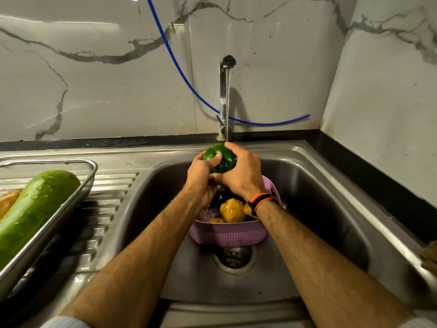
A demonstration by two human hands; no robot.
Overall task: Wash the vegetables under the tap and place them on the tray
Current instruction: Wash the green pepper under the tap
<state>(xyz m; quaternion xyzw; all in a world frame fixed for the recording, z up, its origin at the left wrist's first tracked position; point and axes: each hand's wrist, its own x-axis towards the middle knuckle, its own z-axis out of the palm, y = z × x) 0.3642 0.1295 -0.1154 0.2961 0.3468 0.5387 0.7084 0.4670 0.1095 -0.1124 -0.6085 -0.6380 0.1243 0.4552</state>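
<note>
Both hands hold a green bell pepper (224, 159) over the sink, under the thin stream running from the steel tap (223, 95). My left hand (201, 178) grips its left side, thumb across the top. My right hand (241, 174) wraps its right side. Below them a purple basket (227, 235) sits in the sink basin with a yellow pepper (231, 209) and other vegetables partly hidden by my hands. At the left, a metal mesh tray (71, 200) rests on the drainboard and holds a large wet green gourd (33, 214).
The steel sink (331, 209) has a drain (234, 256) just in front of the basket. A blue hose (179, 72) hangs along the marble wall behind the tap. A black counter edge (378, 181) runs along the right. Something orange lies beside the gourd (9, 200).
</note>
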